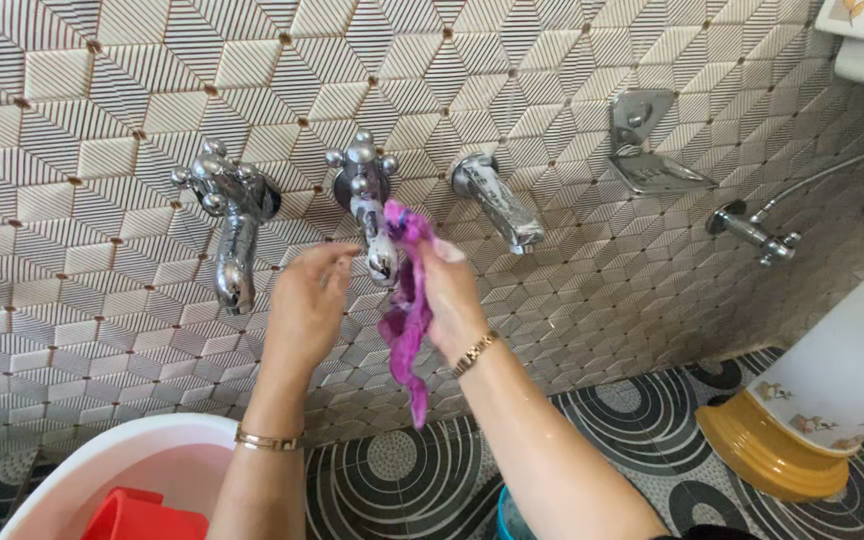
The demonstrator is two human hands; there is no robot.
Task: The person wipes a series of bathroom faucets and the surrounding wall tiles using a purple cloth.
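- A tiled wall [102,80] with a striped geometric pattern is filling most of the view.
- Floor tiles [642,420] with dark concentric rings are lying below.
- Daylight is brightening the wall's right side.
- A metal soap holder [652,165] is hanging on the wall.

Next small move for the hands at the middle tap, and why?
Probably turn the knob of the middle tap: the left hand is at its spout, the right hand holds the purple cloth bunched right beside it, and no water is visibly flowing.
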